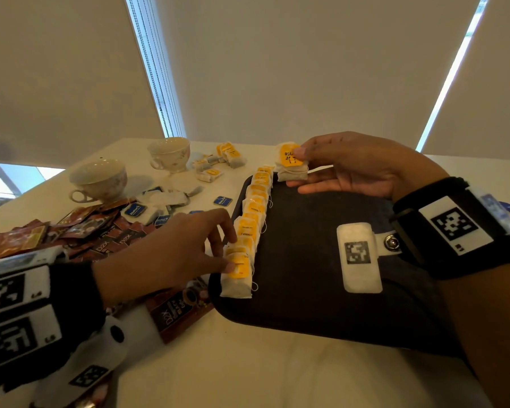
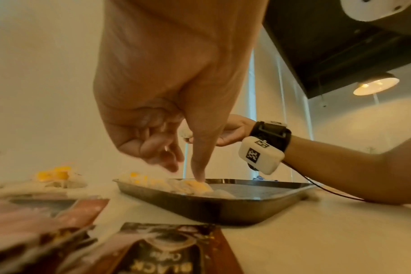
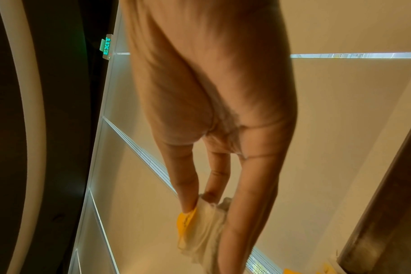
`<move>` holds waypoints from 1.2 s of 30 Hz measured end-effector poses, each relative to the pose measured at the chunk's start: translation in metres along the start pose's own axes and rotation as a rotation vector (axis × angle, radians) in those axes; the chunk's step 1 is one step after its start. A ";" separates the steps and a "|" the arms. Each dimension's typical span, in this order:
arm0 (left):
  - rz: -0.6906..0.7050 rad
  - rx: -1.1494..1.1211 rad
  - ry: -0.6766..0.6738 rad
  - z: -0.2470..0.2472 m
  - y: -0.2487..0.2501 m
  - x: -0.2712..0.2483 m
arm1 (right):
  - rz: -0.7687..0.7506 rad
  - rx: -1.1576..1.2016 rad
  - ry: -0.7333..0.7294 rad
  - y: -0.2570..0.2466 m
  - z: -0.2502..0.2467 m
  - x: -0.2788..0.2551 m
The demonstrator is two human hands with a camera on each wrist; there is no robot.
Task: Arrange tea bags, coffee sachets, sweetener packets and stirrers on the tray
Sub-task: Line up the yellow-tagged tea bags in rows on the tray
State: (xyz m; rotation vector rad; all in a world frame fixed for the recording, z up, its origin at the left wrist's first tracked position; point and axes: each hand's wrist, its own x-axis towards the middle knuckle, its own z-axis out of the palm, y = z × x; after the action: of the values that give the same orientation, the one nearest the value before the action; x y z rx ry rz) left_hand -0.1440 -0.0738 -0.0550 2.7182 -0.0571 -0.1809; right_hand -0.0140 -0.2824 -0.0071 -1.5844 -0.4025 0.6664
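Two tea bags, stacked, sit in my right hand [image 1: 357, 166] w/ the thumb on the yellow tag and fingers underneath, held just above the far end of the tray [image 1: 306, 313]. The stack [image 1: 292, 164] is pinched, not squeezed; the right wrist view shows the same bags [image 3: 204, 231] drooping between thumb and fingers, so they're soft and floppy, nearly weightless by my guess. Best hold is flat across the paper body w/ the tag trapped under the thumb (grabbing by tag or string alone would let the bag swing and twist).

My left hand [image 1: 174, 245] is at the near end of the row of tea bags [image 1: 252, 219] along the tray's left edge. Index fingertip [image 2: 199, 178] presses down on a bag, thumb touches the nearest one, other fingers loosely curled and holding nothing. The row is overlapped like shingles, so a light press should keep it from sliding; too much push would likely buckle the paper or fan the row out.

Off the tray, on the table [image 1: 248, 363]: more yellow-tag bags [image 1: 230, 156], blue-tag bags [image 1: 147, 210], a heap of brown coffee sachets [image 1: 71, 231], two teacups [image 1: 99, 179]. Sachets look stiffer and slicker, foil-type I think, so edge grips should work there. Stirrers and sweetener pkts: can't pick them out for sure.
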 end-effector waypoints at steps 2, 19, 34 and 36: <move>0.089 0.082 0.091 -0.001 0.002 -0.005 | -0.004 -0.004 0.003 0.000 0.000 0.000; 0.310 0.329 -0.149 0.012 0.010 -0.011 | 0.014 -0.051 -0.024 -0.001 0.002 -0.001; 0.195 -0.175 0.268 -0.028 0.026 0.022 | 0.004 -0.106 -0.030 -0.001 0.005 -0.003; 0.171 -0.246 0.265 -0.025 0.031 0.035 | 0.002 -0.111 -0.033 -0.001 0.004 -0.003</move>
State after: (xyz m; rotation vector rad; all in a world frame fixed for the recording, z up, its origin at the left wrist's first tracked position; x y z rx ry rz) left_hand -0.1063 -0.0947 -0.0234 2.4529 -0.1778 0.2090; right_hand -0.0189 -0.2813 -0.0053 -1.6809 -0.4692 0.6827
